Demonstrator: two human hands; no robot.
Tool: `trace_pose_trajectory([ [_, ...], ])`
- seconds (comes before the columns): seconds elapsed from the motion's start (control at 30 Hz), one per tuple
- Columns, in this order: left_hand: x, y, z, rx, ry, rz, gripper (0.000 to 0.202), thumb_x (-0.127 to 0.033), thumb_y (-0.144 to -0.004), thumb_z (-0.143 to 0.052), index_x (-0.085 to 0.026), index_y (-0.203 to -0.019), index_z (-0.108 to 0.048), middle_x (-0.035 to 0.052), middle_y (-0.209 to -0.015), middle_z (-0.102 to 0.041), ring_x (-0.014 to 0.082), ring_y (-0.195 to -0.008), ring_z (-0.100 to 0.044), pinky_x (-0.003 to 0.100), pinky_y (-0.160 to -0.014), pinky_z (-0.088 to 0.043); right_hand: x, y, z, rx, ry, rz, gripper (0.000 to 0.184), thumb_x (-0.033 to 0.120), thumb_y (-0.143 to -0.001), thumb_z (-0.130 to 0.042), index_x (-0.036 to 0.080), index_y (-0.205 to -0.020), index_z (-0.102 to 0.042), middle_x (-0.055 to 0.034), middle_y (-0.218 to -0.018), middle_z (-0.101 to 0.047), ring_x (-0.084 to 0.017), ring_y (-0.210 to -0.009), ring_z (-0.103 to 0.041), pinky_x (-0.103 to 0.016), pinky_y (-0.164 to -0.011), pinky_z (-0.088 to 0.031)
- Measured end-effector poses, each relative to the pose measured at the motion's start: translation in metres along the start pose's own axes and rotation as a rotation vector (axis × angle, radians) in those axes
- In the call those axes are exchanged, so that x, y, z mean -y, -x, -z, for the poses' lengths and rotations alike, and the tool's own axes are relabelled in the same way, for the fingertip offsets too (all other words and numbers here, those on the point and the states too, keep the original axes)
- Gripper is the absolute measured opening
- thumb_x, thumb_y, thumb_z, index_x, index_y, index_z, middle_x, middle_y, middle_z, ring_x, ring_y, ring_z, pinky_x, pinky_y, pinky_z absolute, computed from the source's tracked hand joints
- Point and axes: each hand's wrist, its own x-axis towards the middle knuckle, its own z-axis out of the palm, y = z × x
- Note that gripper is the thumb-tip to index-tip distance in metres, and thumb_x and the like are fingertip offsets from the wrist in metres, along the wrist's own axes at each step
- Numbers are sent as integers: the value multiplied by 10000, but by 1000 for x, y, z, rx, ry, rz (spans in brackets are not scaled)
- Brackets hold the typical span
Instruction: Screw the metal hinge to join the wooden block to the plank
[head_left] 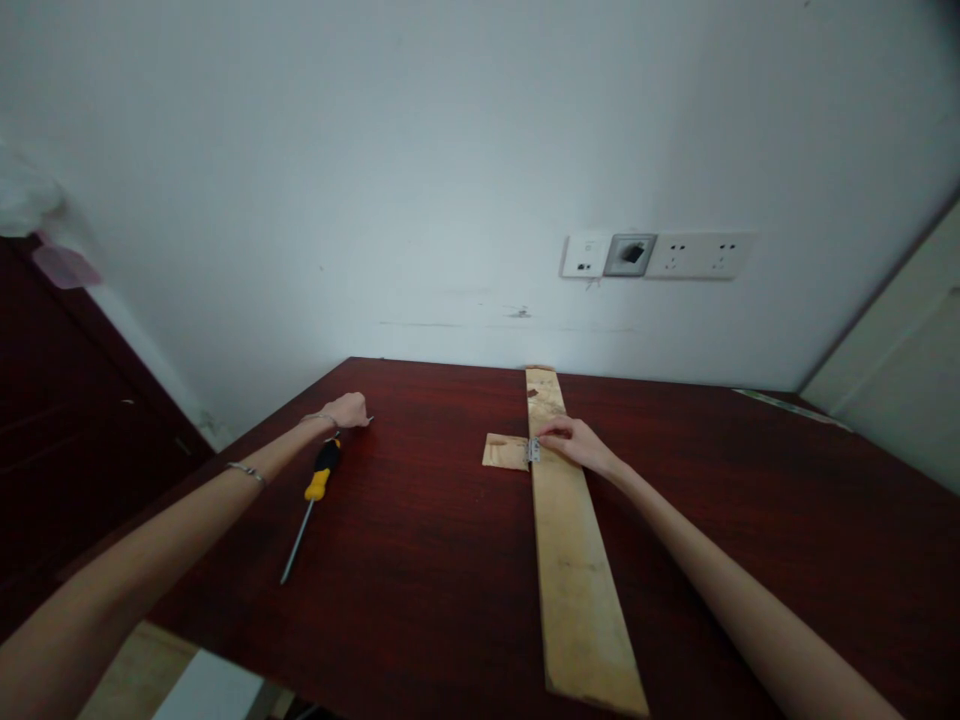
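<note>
Wooden board (pixel 581 580): long axis near-to-far, far end toward wall (pixel 450 180).

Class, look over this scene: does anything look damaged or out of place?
Yes: dark scuffs mark the wall just above the table, standing out against its pale surface. The long board also has a dark blemish near its far end.

Tbl top (pixel 420 570) at 6 o'clock: smooth wood-look, slight gloss. Plank (pixel 581 560) at 5: bare wood, matt, stained. Hinge (pixel 533 452): metal, dull sheen. Sm. block (pixel 502 452) at hinge's 9: matt wood, patchy surf. Screwdriver (pixel 317 486) at 8: plastic hdl, metal shaft. Wall (pixel 450 170) at 12: matt paint, scuffed low down. Sockets (pixel 696 257) at 2: smooth plastic.
</note>
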Motion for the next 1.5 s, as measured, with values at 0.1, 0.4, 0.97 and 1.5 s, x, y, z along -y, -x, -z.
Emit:
trace_pose_trajectory([
  [0.1,-23,-6,1,-39,75,-94,77,-211,-585,-614,-147,-569,-655,61,-623,-644,188,-633,-593,231,-573,-402,-1,-1,-1,-8,-6,-7,161,278,-707,-606,181,-735,-731,-53,-820,-690,-210,-798,-621,-343,-788,-473],
  [0.4,-170,-5,-21,-187,635,-583,132,-207,-697,-581,-120,-715,-679,47,-738,-686,160,-717,-612,253,-710,-456,-1,-3,0,-13,-54,-35,178,274,-701,-609,161,-759,-734,-62,-828,-712,-213,-788,-639,-344,-781,-481],
  [0.97,-256,25,-71,-144,1057,-756,164,-276,-756,-626,-117,-785,-657,52,-800,-677,140,-709,-604,250,-697,-465,14,-7,2,-224,-265,-1,231,367,-721,-613,168,-810,-690,-64,-876,-710,-200,-817,-639,-315,-717,-500],
  [1.5,-260,24,-73,-140,1079,-763,179,-282,-761,-631,-118,-816,-678,61,-819,-686,152,-726,-616,249,-689,-468,23,-7,5,-182,-244,64,278,453,-706,-658,181,-762,-671,-43,-803,-682,-172,-754,-614,-290,-691,-492],
])
